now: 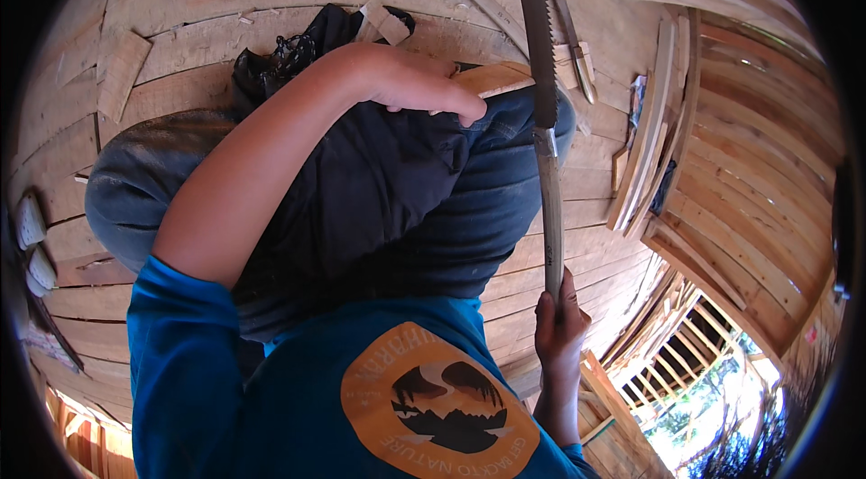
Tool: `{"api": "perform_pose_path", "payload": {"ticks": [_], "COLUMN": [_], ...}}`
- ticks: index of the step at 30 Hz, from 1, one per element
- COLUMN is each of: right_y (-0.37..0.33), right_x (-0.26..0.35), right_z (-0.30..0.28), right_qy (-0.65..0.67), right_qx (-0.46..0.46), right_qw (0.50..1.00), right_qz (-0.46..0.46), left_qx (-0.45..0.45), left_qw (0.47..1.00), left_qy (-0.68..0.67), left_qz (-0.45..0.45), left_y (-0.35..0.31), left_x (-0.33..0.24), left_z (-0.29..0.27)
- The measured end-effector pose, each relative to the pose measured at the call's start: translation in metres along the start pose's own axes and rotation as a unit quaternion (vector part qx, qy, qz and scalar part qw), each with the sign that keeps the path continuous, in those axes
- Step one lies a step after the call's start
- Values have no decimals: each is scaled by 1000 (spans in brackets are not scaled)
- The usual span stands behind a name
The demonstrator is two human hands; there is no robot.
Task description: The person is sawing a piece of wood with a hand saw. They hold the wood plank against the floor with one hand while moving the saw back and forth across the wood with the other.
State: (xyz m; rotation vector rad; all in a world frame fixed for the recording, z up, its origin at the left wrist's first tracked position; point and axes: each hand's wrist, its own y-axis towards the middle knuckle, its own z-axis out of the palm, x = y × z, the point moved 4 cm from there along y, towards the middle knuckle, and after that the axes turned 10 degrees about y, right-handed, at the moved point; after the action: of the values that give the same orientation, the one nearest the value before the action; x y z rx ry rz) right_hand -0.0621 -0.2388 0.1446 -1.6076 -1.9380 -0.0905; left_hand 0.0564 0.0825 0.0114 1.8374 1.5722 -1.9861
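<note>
I sit cross-legged on a plank floor. My right hand (561,326) is wrapped round the lower end of a hand saw's long wooden handle (550,217). Its toothed blade (538,37) points away from me, teeth to the right, and crosses the right end of a small wood piece (494,78). Whether the teeth are in the wood, I cannot tell. That piece lies over my thigh, with my left hand (424,87) closed on its left end; some fingers are hidden. Dark cloth (379,181) covers my lap beneath the left hand.
Beyond my right knee lie a long-handled tool with a metal collar (483,1) and a narrow tool (573,37). A black bag (307,37) and wood scrap (386,26) sit by my legs. Planks (645,154) lean at the right; shoes (32,222) stand far left.
</note>
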Motion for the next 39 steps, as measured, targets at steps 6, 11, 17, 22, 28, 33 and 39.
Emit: {"api": "perform_pose_path", "payload": {"ticks": [6, 11, 17, 22, 28, 33, 39], "right_y": [10, 15, 17, 20, 26, 27, 27], "right_x": [-11, -15, -3, 8, 19, 41, 39], "right_z": [-6, -20, -29, -30, -25, -26, -17], "right_qy": [42, 38, 8, -25, 8, -23, -34], "right_qx": [32, 100, 65, 52, 33, 17, 35], "right_qw": [998, 993, 996, 998, 999, 1000, 998], "right_qz": [35, 58, 53, 25, 19, 11, 32], "left_qx": [-171, -392, -456, -523, -627, -671, -650], "left_qw": [984, 891, 860, 813, 690, 628, 637], "left_qy": [45, 231, 228, 257, 361, 392, 413], "left_qz": [-3, -4, 5, 20, 29, 38, 25], "left_y": [-10, -9, -9, -15, -24, -23, 2], "left_x": [-1, 0, -8, -13, -12, -12, 2], "left_z": [-1, 7, 7, 5, -4, -10, -10]}}
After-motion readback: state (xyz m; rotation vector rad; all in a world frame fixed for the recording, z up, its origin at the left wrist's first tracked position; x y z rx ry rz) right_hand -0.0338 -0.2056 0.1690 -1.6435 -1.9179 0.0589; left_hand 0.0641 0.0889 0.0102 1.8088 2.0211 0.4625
